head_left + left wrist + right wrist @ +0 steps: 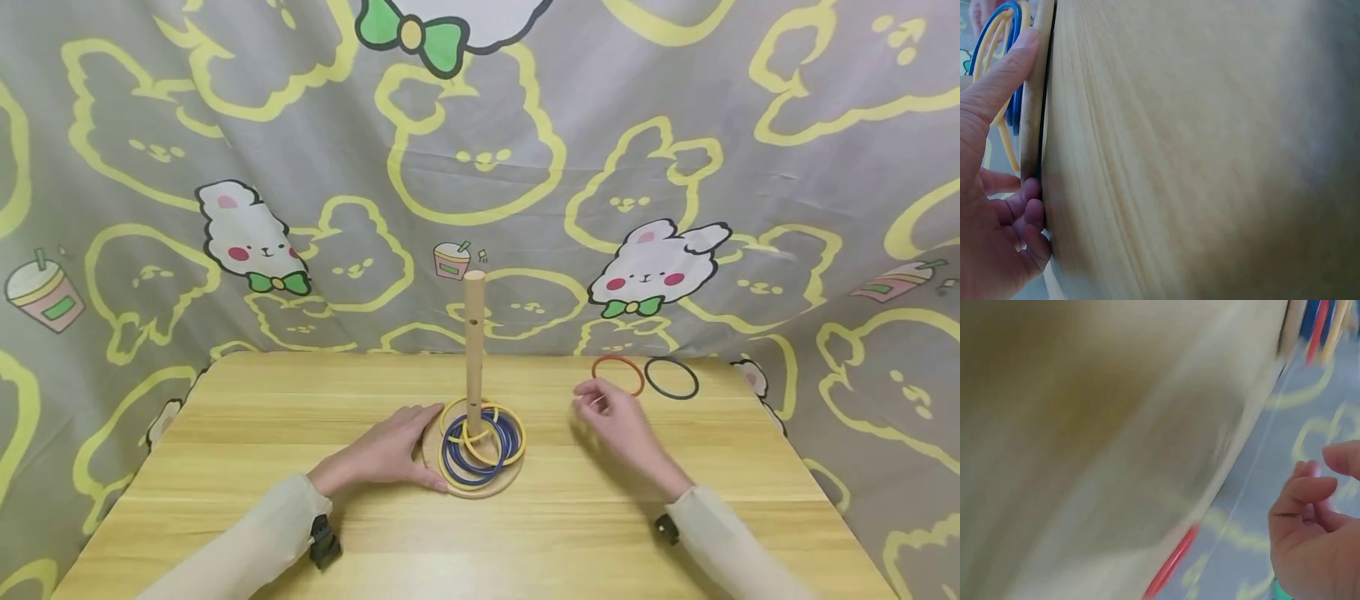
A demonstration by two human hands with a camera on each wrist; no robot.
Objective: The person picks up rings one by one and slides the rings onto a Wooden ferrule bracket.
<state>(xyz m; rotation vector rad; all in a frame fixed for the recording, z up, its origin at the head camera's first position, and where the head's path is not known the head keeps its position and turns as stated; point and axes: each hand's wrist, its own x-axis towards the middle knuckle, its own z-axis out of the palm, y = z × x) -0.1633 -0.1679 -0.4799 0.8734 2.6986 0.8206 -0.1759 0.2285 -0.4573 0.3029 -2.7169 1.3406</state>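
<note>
My left hand (386, 450) holds the left edge of a ring-toss stand, a round wooden base (480, 493) with an upright wooden peg (475, 358). In the left wrist view its thumb (1007, 75) lies over the rim, and the other fingers are bent against the side. Several blue rings (468, 483) and yellow rings (523, 433) lie overlapping around the peg's foot. My right hand (618, 425) hovers over the table to the right of the stand, fingers loosely bent, nothing visible in it. Just beyond it lies a red ring (617, 357).
A dark ring (697, 384) lies beside the red one near the back right of the wooden table (262, 400). A grey curtain (337, 158) with cartoon prints hangs behind the table and along its sides. A dark strap buckle sits at each wrist.
</note>
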